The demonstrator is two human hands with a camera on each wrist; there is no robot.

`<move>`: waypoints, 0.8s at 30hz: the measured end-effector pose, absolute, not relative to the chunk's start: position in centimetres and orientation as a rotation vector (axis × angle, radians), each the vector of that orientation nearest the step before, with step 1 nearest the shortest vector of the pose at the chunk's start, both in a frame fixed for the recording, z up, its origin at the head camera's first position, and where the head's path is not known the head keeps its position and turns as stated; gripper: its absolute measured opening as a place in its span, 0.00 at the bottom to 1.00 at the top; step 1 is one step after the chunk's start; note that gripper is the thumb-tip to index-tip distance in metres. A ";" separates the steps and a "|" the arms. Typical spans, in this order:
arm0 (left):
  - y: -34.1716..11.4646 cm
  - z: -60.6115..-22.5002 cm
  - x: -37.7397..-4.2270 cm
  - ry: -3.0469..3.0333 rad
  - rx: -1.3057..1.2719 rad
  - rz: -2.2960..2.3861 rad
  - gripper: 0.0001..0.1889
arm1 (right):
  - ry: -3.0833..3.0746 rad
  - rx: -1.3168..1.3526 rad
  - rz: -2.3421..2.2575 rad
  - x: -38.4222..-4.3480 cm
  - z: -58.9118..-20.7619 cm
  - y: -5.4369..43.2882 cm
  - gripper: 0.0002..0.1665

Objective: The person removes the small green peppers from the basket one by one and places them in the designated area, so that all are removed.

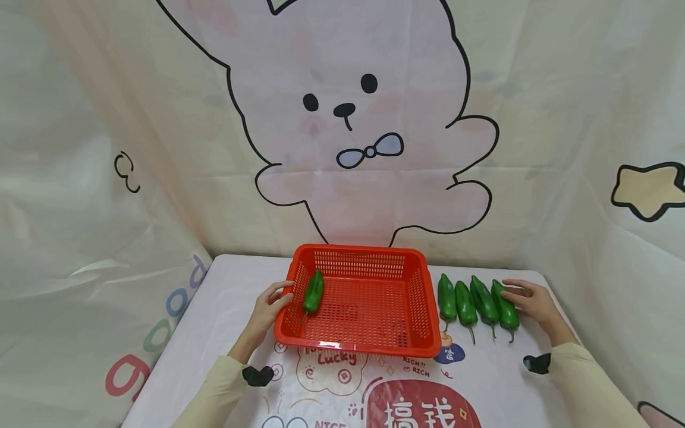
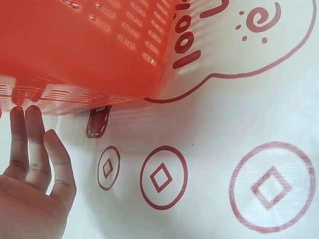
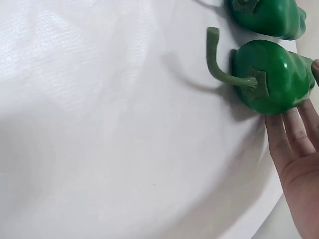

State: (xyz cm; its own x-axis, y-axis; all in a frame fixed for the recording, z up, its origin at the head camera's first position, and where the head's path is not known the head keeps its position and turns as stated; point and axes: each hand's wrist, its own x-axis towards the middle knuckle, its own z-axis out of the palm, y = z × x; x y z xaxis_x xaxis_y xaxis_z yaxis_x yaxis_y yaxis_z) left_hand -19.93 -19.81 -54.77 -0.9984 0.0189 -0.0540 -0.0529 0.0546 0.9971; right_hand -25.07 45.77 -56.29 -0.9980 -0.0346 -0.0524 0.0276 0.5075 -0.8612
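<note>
A red plastic basket (image 1: 369, 348) with slotted walls stands on the table, with one green pepper (image 1: 313, 292) lying along its left side. At the basket's left wall is my left hand (image 1: 270, 306); the left wrist view shows its extended fingers (image 2: 35, 134) right against the slotted side. Several green peppers lie in a row to the right of the basket, stems toward me. My right hand (image 1: 532, 302) reaches the rightmost pepper (image 1: 505, 312) from its right. In the right wrist view its fairly straight fingers (image 3: 296, 132) touch that pepper's side near the table.
A white printed cloth (image 1: 299, 380) covers the table, bearing red lettering and drawings. Behind it hangs a curtain (image 1: 369, 196) with a large cartoon animal, and further curtains close off the left and right sides. The neighbouring pepper (image 1: 484, 300) lies right beside the rightmost one.
</note>
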 end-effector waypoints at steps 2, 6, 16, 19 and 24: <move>-19.6 -53.9 -19.6 2.244 -0.029 2.116 0.20 | 2.689 -0.008 -1.527 -24.9 -56.3 45.7 0.38; -19.3 -52.5 -18.8 2.261 -0.007 2.107 0.20 | 2.716 -0.033 -1.521 -24.4 -56.2 45.8 0.39; -19.2 -52.3 -18.6 2.248 -0.034 2.102 0.20 | 2.792 -0.081 -1.404 -23.2 -55.6 46.5 0.40; -19.3 -52.3 -18.7 2.246 -0.028 2.104 0.20 | 2.810 -0.063 -1.467 -22.7 -55.2 46.5 0.37; -19.3 -52.2 -18.7 2.238 -0.017 2.103 0.21 | 2.880 -0.048 -1.518 -22.0 -54.6 46.3 0.34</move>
